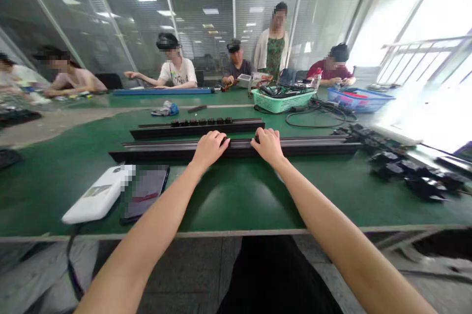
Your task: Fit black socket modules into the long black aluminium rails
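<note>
A long black rail (313,149) lies across the green table in front of me, with a pale grooved strip along its top. My left hand (210,147) rests over the middle of it, thumb and fingers closed round a small black part that is mostly covered. To its right, my right hand (270,145) is bent over the same rail, its fingers also closed on a small black part. Just beyond lies a shorter black rail (158,133) carrying a row of several small black blocks (201,122).
A white device (99,196) and a dark phone (147,191) lie at left. Black parts (424,176) are heaped at right. Farther back are a green basket (282,103), a blue basket (363,101), black cables (313,119) and a blue bar (162,91). Several people are across the table.
</note>
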Motion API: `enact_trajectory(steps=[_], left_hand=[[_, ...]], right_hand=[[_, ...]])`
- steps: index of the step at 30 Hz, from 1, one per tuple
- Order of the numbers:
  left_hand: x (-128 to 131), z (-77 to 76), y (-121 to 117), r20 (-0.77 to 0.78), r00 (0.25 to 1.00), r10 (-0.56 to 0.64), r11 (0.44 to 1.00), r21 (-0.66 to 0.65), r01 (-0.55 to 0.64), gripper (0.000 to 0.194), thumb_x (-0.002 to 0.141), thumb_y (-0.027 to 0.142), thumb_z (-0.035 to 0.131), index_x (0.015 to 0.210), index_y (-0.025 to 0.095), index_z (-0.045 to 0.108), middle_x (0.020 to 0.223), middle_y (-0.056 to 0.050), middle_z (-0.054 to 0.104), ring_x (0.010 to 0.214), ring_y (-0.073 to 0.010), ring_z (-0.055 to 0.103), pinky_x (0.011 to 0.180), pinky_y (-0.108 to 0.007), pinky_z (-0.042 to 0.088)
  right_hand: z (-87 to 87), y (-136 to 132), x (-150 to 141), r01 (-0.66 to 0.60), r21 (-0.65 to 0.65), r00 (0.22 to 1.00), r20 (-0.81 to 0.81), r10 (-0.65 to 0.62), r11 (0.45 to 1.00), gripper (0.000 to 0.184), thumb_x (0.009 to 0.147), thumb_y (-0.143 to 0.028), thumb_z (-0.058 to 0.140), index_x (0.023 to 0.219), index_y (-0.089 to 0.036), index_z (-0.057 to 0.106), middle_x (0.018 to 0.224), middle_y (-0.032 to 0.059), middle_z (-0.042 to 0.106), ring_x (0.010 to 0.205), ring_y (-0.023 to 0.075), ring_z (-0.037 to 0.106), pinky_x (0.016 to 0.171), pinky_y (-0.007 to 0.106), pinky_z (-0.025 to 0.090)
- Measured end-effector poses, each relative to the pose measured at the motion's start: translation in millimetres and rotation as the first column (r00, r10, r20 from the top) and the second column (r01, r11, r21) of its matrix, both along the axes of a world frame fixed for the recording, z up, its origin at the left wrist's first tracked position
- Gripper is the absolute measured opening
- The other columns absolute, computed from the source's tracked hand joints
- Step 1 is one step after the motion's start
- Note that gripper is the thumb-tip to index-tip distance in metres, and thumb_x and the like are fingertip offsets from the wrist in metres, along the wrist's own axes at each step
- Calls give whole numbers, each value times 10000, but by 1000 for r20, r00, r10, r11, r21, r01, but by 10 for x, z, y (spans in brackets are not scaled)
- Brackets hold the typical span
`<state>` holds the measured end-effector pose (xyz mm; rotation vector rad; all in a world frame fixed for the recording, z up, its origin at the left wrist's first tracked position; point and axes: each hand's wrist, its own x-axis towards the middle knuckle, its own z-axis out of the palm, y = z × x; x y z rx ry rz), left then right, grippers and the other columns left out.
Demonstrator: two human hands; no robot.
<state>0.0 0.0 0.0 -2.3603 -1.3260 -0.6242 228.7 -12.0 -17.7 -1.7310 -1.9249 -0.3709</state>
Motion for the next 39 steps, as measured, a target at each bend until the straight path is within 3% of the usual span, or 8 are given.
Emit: enact_trajectory(steps=[9, 39], left_hand=[[-24, -28, 15, 23, 1000, -17, 1000, 21, 16, 351, 1043, 384, 423, 1116, 175, 695, 1086, -106, 699, 1050, -259, 627, 931, -375, 496], [-25, -17, 5, 31, 999, -21, 1000, 19, 20, 340, 1038, 381, 428, 1107, 179, 693, 1076, -104, 698, 1031, -255, 626, 911, -372, 498]], right_hand=[[33, 4, -7, -19, -33, 998, -66, 17, 999, 182, 956, -306, 494, 1034, -173, 592, 1003, 131, 706, 1008, 294, 545, 877, 374, 305], [97, -56, 3, 18, -40, 1000, 6, -18, 999, 179, 958, -287, 486, 1036, -171, 598, 1038, 151, 701, 1033, 302, 525, 898, 390, 301]])
